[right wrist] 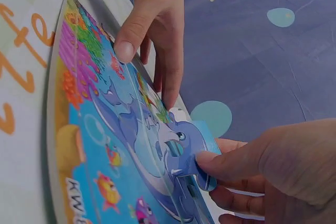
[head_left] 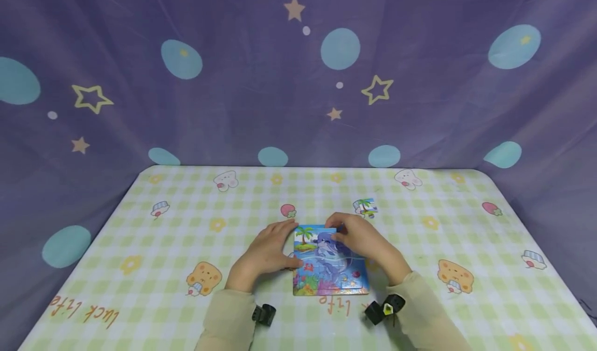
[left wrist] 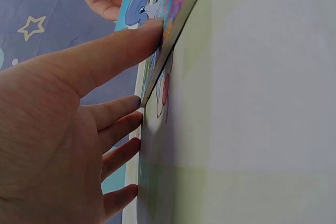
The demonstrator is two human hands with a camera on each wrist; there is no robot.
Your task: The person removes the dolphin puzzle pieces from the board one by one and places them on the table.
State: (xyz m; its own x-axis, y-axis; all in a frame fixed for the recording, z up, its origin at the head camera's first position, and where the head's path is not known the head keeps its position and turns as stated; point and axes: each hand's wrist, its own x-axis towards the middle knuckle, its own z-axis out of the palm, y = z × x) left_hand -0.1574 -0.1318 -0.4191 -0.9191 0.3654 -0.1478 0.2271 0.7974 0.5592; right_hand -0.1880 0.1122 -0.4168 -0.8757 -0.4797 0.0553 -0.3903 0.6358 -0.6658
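Observation:
A dolphin jigsaw puzzle (head_left: 322, 283) in a flat tray lies near the middle of the table, with a palm tree, coral and fish in its picture. My left hand (head_left: 268, 250) rests at its left side, thumb on the picture and straight fingers along the edge and the tablecloth. At the upper right, my right hand (head_left: 359, 234) pinches a puzzle piece (right wrist: 190, 142) showing the dolphin's head between thumb and fingers. In the right wrist view this piece stands slightly raised and tilted over the picture, with part of its underside hidden.
A loose puzzle piece (head_left: 367, 207) with a palm tree lies on the table beyond my right hand. The checked tablecloth (head_left: 163, 247) has printed bears, flowers and strawberries. A purple curtain (head_left: 261, 81) hangs behind the table.

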